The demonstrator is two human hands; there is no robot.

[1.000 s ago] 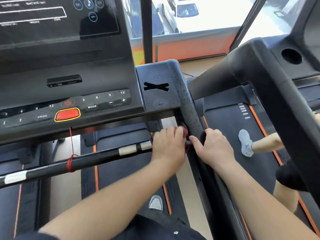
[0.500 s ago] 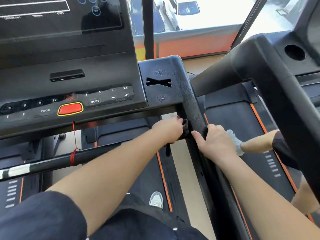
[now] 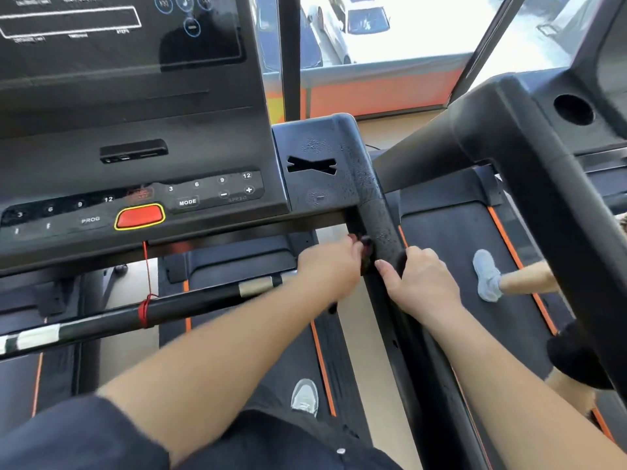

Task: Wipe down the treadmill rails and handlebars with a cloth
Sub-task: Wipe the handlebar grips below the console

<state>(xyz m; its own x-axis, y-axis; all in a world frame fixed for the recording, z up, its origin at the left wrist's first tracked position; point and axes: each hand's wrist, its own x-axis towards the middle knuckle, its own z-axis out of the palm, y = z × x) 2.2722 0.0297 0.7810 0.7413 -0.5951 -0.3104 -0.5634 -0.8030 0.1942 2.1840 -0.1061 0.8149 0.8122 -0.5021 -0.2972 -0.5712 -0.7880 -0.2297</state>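
Note:
The black right side rail (image 3: 381, 225) of the treadmill runs down from the console corner, speckled with droplets near its top. A dark cloth (image 3: 365, 251) is wrapped round the rail. My left hand (image 3: 330, 266) grips the cloth on the rail's left side. My right hand (image 3: 420, 283) grips the cloth on the right side, thumb along the rail. Most of the cloth is hidden under the hands. The front handlebar (image 3: 176, 308) crosses below the console, with silver sensor bands.
The console (image 3: 142, 184) with a red stop button (image 3: 139, 217) and a red safety cord (image 3: 146, 300) fills the upper left. A neighbouring treadmill's rail (image 3: 549, 205) stands close on the right; another person's leg and grey shoe (image 3: 487, 274) move on its belt.
Both hands with the cloth slid up the rail from beside the handlebar's end to just below the console corner. The neighbour's foot shifted on the belt.

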